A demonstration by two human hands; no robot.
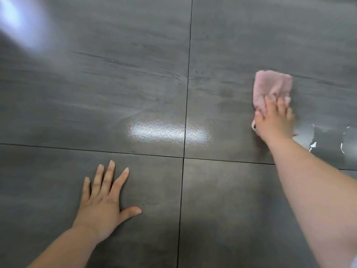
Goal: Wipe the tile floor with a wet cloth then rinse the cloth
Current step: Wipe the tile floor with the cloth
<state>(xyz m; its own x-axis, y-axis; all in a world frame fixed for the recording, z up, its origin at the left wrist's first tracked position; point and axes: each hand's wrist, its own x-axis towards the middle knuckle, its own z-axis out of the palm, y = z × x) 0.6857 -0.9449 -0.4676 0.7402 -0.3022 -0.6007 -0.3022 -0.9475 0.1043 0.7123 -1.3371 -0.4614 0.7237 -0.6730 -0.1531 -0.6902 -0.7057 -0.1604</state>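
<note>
Glossy tile floor (116,93), fuzzy cloth (270,86)

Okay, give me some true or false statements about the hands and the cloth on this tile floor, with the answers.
1. The right hand presses a pink cloth onto the floor. True.
2. The left hand holds a second cloth. False: it lies flat on the tile, fingers spread, holding nothing.
3. Both hands are on the same tile. False: grout lines separate them; the left is on the near left tile, the right on the far right one.
4. A wet patch shines to the right of the right wrist. True.
</note>
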